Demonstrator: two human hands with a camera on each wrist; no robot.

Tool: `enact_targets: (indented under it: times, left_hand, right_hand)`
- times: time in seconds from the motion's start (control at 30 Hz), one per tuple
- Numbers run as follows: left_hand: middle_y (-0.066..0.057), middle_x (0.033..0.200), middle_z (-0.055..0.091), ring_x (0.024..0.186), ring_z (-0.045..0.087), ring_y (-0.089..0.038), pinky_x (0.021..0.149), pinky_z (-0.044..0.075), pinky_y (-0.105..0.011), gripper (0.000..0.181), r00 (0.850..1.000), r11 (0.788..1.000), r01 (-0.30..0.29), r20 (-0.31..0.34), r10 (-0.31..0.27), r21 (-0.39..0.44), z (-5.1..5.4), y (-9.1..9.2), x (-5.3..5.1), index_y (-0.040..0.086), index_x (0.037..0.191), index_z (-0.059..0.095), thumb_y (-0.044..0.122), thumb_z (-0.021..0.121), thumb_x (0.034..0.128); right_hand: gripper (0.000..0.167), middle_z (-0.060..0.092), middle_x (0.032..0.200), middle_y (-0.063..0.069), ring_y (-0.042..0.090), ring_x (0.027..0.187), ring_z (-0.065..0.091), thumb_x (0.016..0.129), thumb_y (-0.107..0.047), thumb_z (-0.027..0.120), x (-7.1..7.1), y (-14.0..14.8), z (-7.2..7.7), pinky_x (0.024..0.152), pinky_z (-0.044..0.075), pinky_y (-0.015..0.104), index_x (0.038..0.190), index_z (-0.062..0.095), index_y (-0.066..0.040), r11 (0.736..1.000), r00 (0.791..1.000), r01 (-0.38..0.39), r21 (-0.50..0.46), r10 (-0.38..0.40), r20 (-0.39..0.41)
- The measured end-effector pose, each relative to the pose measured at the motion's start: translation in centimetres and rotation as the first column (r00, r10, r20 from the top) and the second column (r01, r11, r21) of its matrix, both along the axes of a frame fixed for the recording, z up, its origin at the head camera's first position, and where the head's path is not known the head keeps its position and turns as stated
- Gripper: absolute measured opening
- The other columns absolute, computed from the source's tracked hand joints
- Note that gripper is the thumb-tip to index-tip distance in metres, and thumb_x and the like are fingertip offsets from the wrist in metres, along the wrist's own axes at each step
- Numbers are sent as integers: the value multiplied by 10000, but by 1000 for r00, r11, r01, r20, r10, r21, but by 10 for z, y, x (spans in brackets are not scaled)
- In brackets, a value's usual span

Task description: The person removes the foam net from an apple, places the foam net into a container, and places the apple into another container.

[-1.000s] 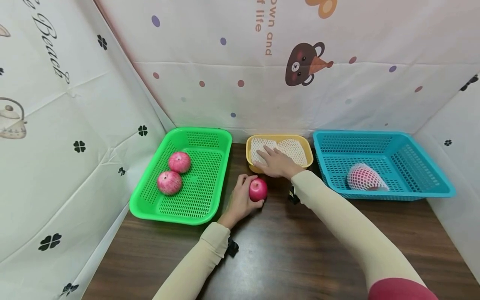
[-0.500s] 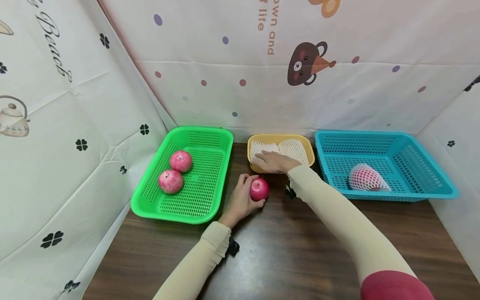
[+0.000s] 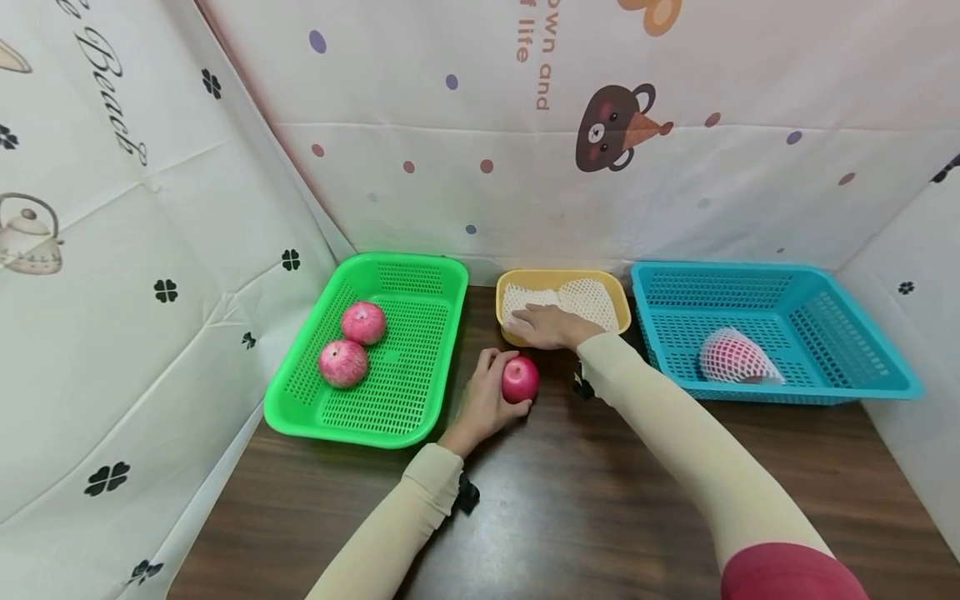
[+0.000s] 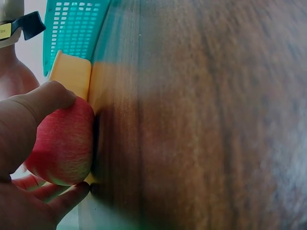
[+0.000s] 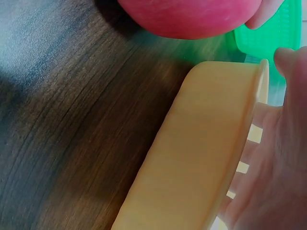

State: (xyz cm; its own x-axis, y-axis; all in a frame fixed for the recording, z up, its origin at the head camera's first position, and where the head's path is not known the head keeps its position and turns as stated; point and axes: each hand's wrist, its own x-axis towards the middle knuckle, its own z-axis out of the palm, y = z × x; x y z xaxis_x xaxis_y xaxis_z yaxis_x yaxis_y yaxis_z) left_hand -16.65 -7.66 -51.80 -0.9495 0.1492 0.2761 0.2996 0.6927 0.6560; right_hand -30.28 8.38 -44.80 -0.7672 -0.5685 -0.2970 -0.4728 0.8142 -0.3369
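My left hand grips a red apple from its left side, with thumb and fingers round it. The left wrist view shows the apple low over the wooden table, a dark shadow beside it. Just behind it stands a small yellow basket holding white foam fruit nets. My right hand reaches over the front rim onto the left net. In the right wrist view its thumb stands apart from the fingers, which are spread behind the basket's wall; their tips are hidden.
At left, a green basket holds two striped red apples. On the right, a blue basket contains an apple in a foam net. Patterned cloth hangs behind and beside the brown table.
My right hand's spread fingers have lowered into the yellow basket, and the left net looks slightly bunched under them. My left hand keeps its grip on the apple in the same place.
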Motion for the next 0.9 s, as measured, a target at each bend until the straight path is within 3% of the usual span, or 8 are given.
enact_targets:
  times: [0.17, 0.3, 0.57, 0.9]
  left_hand:
    - [-107, 1364, 459, 1013, 669, -330, 890, 579, -457, 766, 1000, 1000, -4, 4, 4, -24, 2, 1, 1, 124, 1417, 546, 234, 907, 750]
    - [-110, 1361, 475, 1056, 662, -303, 891, 580, -447, 781, 1000, 994, -14, 3, 14, -111, 8, 3, 4, 116, 1430, 537, 267, 911, 761]
    - [-152, 1412, 541, 1252, 575, -313, 979, 546, -441, 820, 999, 950, -39, -40, 28, -311, 20, 10, 8, 41, 1454, 510, 321, 901, 790]
    - [-135, 1467, 524, 1312, 531, -315, 1008, 523, -461, 835, 998, 916, -1, -58, -24, -400, 25, 11, 8, 89, 1491, 484, 285, 901, 796]
  right_hand:
    - [714, 333, 1640, 172, 438, 1497, 286, 1041, -634, 333, 1, 0, 1, 1183, 253, 625, 1580, 424, -174, 1000, 995, 5, 15, -3, -100]
    - [701, 365, 1622, 176, 466, 1474, 314, 1032, -633, 378, 3, 1, 3, 1176, 263, 633, 1563, 455, -181, 1000, 988, -2, 1, 3, -153]
    - [746, 334, 1638, 168, 465, 1479, 302, 987, -665, 460, 6, 4, 7, 1178, 273, 618, 1581, 420, -216, 1000, 962, -25, -9, 22, -272]
    - [818, 226, 1682, 166, 419, 1539, 184, 955, -659, 536, 11, 12, 3, 1225, 173, 589, 1621, 328, -231, 994, 930, -78, -77, 44, -365]
